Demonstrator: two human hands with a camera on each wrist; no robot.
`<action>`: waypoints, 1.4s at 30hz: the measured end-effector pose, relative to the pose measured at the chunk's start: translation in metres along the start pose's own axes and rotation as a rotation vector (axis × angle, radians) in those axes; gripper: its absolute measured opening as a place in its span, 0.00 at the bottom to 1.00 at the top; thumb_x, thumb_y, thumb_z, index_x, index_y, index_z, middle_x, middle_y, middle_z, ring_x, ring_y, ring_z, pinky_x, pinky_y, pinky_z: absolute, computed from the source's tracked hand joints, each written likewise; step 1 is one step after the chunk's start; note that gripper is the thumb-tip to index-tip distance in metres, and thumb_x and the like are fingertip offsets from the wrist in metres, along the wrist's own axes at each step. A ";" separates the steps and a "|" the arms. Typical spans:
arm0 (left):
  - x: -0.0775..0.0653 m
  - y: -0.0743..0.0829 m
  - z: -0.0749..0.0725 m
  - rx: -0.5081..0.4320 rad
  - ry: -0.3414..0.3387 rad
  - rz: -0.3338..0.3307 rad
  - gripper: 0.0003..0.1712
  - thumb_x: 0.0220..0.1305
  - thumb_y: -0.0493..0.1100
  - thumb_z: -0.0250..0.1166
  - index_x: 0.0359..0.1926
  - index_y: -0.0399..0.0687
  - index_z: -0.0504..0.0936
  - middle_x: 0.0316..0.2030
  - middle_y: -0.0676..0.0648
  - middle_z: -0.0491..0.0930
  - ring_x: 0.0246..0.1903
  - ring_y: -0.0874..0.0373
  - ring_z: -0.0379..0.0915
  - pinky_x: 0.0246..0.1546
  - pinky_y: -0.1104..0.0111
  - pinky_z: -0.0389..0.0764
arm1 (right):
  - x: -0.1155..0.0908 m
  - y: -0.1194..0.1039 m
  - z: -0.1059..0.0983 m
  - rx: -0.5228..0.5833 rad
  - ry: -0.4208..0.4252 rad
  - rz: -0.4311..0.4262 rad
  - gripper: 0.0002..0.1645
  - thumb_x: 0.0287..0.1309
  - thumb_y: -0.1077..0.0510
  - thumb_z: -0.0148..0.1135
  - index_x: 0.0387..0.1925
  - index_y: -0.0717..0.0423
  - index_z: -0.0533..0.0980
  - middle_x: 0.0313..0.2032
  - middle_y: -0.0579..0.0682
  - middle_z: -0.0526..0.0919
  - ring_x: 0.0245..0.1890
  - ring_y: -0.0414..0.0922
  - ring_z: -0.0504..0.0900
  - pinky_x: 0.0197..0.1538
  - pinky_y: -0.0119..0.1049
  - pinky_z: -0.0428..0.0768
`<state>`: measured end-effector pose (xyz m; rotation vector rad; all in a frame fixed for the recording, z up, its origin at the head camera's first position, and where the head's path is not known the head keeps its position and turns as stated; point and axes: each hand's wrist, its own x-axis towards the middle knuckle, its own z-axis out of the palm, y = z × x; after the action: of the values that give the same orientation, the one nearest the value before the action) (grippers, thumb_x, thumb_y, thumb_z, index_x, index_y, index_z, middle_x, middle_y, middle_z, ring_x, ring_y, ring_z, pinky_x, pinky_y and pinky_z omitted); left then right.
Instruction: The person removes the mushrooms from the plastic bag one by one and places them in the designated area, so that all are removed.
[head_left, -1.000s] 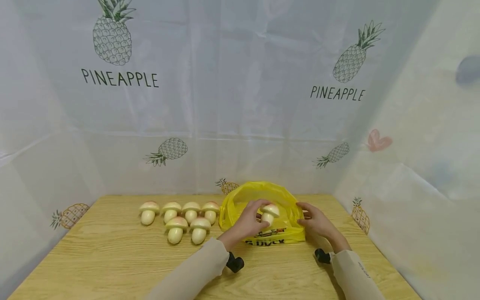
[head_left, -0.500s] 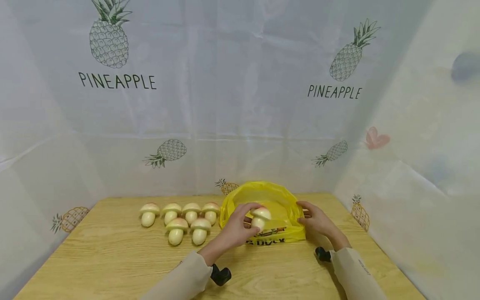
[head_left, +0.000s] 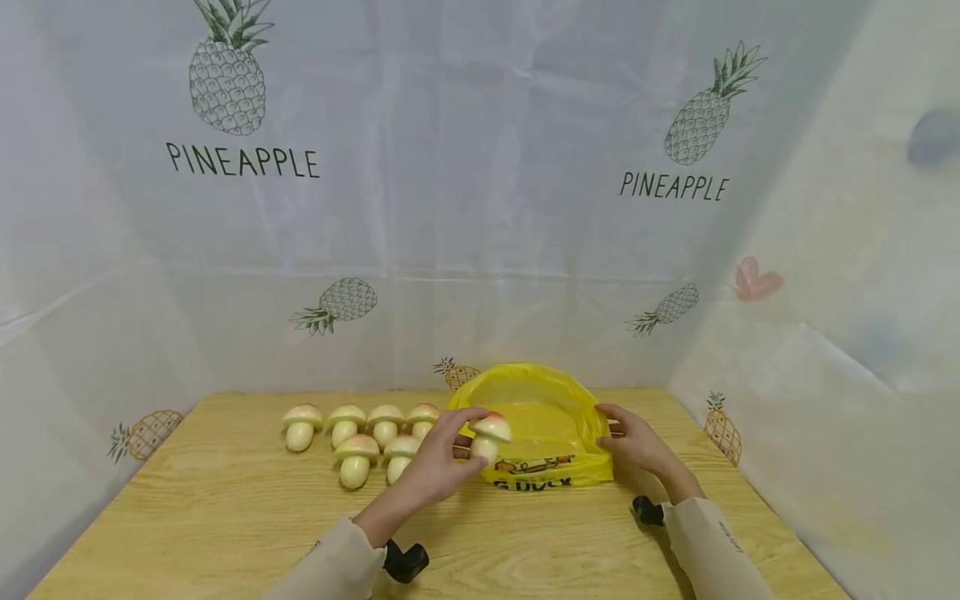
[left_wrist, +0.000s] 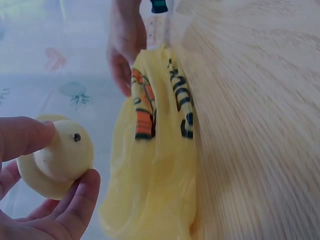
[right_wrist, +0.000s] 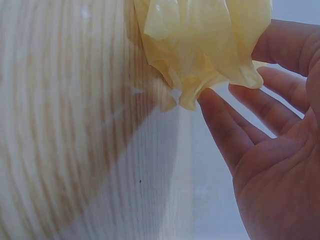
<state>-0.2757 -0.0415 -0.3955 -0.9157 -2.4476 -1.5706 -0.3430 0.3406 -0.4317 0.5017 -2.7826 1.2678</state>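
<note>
My left hand [head_left: 438, 458] pinches a toy mushroom [head_left: 491, 435] with a cream stem and a reddish-topped cap. It is at the left side of a yellow plastic bag [head_left: 536, 479], overlapping the bag's left edge in the head view. The left wrist view shows the mushroom's rounded stem end [left_wrist: 70, 155] between thumb and fingers, with a small dark mark on it. My right hand [head_left: 637, 442] touches the bag's right side with spread fingertips. In the right wrist view, thumb and fingers [right_wrist: 217, 112] meet the crumpled yellow plastic [right_wrist: 200, 45]. The bag's mouth stands wide.
Several more toy mushrooms [head_left: 300, 427] stand in two rows on the wooden table [head_left: 225, 517], left of the bag; my left hand partly covers some. A pineapple-print sheet [head_left: 480, 208] hangs behind the table and along its sides. Black camera mounts [head_left: 406, 562] sit at both wrists.
My left hand has moved left with the mushroom, from in front of the bag's mouth to its left edge. The right hand has stayed at the bag's right side.
</note>
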 end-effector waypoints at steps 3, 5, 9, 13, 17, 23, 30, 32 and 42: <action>-0.005 -0.001 -0.008 0.018 0.010 0.000 0.34 0.61 0.38 0.66 0.66 0.60 0.66 0.59 0.44 0.64 0.44 0.52 0.75 0.40 0.69 0.79 | -0.001 -0.002 0.000 -0.002 -0.010 -0.002 0.40 0.62 0.62 0.61 0.71 0.64 0.55 0.66 0.68 0.59 0.59 0.68 0.67 0.51 0.51 0.78; -0.007 -0.002 -0.013 0.025 0.020 0.007 0.34 0.60 0.37 0.66 0.66 0.59 0.67 0.59 0.44 0.64 0.44 0.52 0.76 0.40 0.69 0.79 | -0.002 -0.005 -0.001 0.004 -0.012 0.003 0.39 0.62 0.63 0.60 0.71 0.65 0.55 0.66 0.69 0.58 0.59 0.69 0.67 0.50 0.52 0.77; -0.011 -0.002 -0.024 0.038 0.054 0.024 0.35 0.59 0.34 0.67 0.65 0.59 0.68 0.57 0.45 0.66 0.43 0.53 0.76 0.40 0.69 0.79 | -0.007 -0.023 -0.004 0.006 -0.018 0.001 0.38 0.62 0.67 0.59 0.69 0.69 0.54 0.65 0.72 0.58 0.58 0.71 0.67 0.50 0.53 0.77; -0.016 -0.001 -0.035 0.046 0.086 0.007 0.35 0.58 0.33 0.67 0.64 0.60 0.68 0.55 0.45 0.66 0.43 0.52 0.76 0.41 0.67 0.80 | -0.010 -0.038 -0.005 0.004 -0.029 0.000 0.37 0.61 0.68 0.59 0.69 0.71 0.55 0.65 0.73 0.59 0.58 0.71 0.68 0.50 0.52 0.78; -0.021 0.000 -0.048 0.084 0.116 -0.024 0.36 0.57 0.33 0.67 0.65 0.61 0.69 0.56 0.46 0.66 0.44 0.52 0.76 0.42 0.65 0.80 | -0.009 -0.039 -0.005 0.014 -0.031 0.002 0.38 0.61 0.67 0.59 0.69 0.71 0.55 0.65 0.73 0.59 0.58 0.71 0.68 0.50 0.52 0.78; -0.031 -0.005 -0.063 0.130 0.159 -0.020 0.37 0.56 0.33 0.69 0.64 0.61 0.70 0.55 0.47 0.67 0.43 0.52 0.76 0.43 0.62 0.80 | -0.009 -0.042 -0.005 0.010 -0.040 -0.001 0.38 0.61 0.68 0.58 0.69 0.71 0.55 0.65 0.73 0.58 0.58 0.71 0.67 0.50 0.52 0.78; -0.046 -0.012 -0.079 0.180 0.162 0.013 0.36 0.57 0.32 0.68 0.65 0.56 0.69 0.57 0.45 0.66 0.45 0.51 0.75 0.43 0.61 0.80 | -0.004 -0.021 -0.004 0.025 -0.039 0.025 0.39 0.62 0.66 0.59 0.70 0.68 0.54 0.66 0.72 0.57 0.59 0.70 0.66 0.50 0.52 0.78; -0.050 -0.014 -0.085 0.205 0.169 0.032 0.36 0.56 0.32 0.68 0.65 0.55 0.69 0.58 0.45 0.66 0.45 0.51 0.74 0.43 0.61 0.80 | -0.001 -0.012 -0.003 0.018 -0.027 0.023 0.39 0.62 0.64 0.59 0.70 0.66 0.54 0.66 0.71 0.58 0.59 0.70 0.66 0.50 0.52 0.78; -0.070 -0.033 -0.118 0.332 0.201 0.059 0.36 0.56 0.32 0.68 0.65 0.51 0.68 0.57 0.42 0.66 0.45 0.50 0.74 0.42 0.58 0.80 | 0.001 0.001 -0.001 -0.011 -0.010 0.023 0.39 0.62 0.59 0.61 0.71 0.60 0.56 0.66 0.66 0.61 0.59 0.67 0.68 0.50 0.50 0.78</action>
<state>-0.2640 -0.1817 -0.3933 -0.7271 -2.4113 -1.1274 -0.3447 0.3413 -0.4316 0.4777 -2.8101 1.2574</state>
